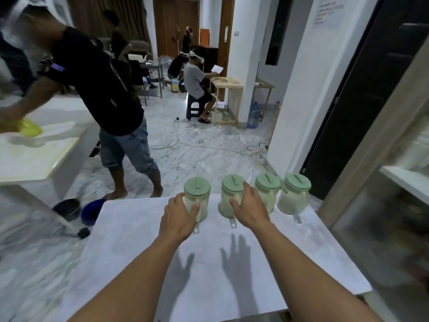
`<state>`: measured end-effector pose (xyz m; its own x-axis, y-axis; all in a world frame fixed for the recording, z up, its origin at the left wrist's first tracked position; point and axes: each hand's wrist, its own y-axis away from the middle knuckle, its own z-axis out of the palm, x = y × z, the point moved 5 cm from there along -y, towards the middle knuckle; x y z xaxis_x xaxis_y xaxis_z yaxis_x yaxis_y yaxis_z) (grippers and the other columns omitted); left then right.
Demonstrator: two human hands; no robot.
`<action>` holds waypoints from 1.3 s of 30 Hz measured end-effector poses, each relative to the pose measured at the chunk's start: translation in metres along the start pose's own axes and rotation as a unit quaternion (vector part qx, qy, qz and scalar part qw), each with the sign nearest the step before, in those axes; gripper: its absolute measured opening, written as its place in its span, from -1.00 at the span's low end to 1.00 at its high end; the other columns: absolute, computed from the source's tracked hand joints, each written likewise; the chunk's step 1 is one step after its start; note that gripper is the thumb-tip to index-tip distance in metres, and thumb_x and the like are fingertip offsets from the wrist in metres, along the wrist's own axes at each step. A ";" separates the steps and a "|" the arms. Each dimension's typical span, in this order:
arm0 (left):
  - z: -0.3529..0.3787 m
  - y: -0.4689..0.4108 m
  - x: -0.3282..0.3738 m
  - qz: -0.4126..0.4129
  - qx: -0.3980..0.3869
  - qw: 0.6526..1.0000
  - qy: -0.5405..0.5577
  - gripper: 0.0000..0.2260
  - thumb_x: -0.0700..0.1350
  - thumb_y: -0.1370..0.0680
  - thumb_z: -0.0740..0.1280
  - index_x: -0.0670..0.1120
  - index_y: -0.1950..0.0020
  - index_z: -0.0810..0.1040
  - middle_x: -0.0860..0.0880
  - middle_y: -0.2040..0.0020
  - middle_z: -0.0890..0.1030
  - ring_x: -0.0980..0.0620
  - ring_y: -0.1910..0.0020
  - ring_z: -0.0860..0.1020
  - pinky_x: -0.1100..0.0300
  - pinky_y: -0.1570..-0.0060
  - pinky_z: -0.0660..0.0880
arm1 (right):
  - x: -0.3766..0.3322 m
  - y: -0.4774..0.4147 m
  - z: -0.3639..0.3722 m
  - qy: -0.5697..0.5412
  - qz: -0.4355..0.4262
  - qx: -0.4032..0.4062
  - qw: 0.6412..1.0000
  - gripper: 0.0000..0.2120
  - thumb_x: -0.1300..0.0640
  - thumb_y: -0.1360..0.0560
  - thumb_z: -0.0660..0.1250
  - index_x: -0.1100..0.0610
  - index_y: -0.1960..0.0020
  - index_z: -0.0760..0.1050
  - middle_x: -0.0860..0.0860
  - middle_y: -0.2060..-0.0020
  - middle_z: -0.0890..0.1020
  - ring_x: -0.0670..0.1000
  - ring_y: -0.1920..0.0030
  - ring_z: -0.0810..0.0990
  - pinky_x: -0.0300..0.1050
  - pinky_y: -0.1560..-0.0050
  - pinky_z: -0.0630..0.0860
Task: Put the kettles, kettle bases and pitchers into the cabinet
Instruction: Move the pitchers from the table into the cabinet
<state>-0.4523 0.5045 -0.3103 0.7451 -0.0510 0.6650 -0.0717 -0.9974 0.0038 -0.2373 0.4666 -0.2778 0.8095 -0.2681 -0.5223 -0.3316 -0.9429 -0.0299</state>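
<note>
Left hand: my left hand (180, 217) wraps the leftmost pitcher (197, 194), translucent plastic with a round pale green lid. The thumb crosses the front and the fingers curl round its left side.
Right hand: my right hand (248, 205) grips the second pitcher (229, 184), same make. The thumb is on its front and the fingers go round its right flank.
Row: four pitchers stand side by side along the far edge of the white marbled table (209, 263), straight ahead of me. The third pitcher (268, 184) is just beside my right knuckles and the fourth pitcher (294, 194) is at the right end.
Axis: all four stand upright, lids on, handles turned towards me.
Cabinet: the pale-framed cabinet with a white shelf (404, 180) is off to my right, past the table's corner.
Nearer hand: the right one, I'd say. The left has the whole row between it and the shelf.
What the move turns on: the target lies rightwards and two pitchers stand in that path. So I reckon it's lift clear first, then swing right.
Risk: a low sweep could knock the third pitcher off the far edge.
Kettles, bases: none in view from here.
</note>
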 end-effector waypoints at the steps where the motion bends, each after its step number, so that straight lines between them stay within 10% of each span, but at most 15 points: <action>1: 0.009 -0.007 -0.007 -0.015 -0.005 1.000 0.007 -0.43 0.22 -0.59 0.18 -0.05 -0.51 0.24 -0.13 -0.47 0.33 -0.17 -0.41 0.35 -0.06 -0.31 0.37 | 0.006 -0.010 0.008 -0.009 0.007 -0.007 1.000 -0.31 0.00 -0.62 0.26 0.17 -0.61 0.01 0.18 -0.54 0.24 0.18 -0.54 0.21 0.07 -0.44 0.27; 14: 0.107 -0.069 -0.049 -0.206 -0.013 0.960 0.189 -0.46 0.20 -0.37 0.51 -0.05 -0.20 0.46 -0.01 -0.12 0.58 -0.06 -0.11 0.56 0.11 -0.03 0.45 | 0.088 -0.090 0.108 -0.219 0.194 0.004 0.956 -0.55 0.00 -0.46 0.45 0.05 -0.25 0.35 0.12 -0.12 0.63 0.21 -0.15 0.57 0.07 -0.06 0.54; 39: 0.031 -0.110 0.022 -0.016 0.081 0.976 0.202 -0.82 -0.05 -0.63 0.24 -0.16 0.04 0.44 -0.08 0.15 0.55 -0.09 0.15 0.51 0.13 0.24 0.35 | 0.058 -0.089 0.069 -0.347 0.165 0.073 0.920 -0.85 0.11 -0.57 0.35 0.20 0.08 0.56 0.16 0.22 0.67 0.15 0.15 0.64 0.01 0.10 0.53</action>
<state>-0.4078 0.6116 -0.3191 0.4208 -0.0283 0.9067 0.0766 -0.9948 -0.0666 -0.1941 0.5488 -0.3642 0.1655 -0.2965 -0.9406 -0.6063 -0.7828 0.1400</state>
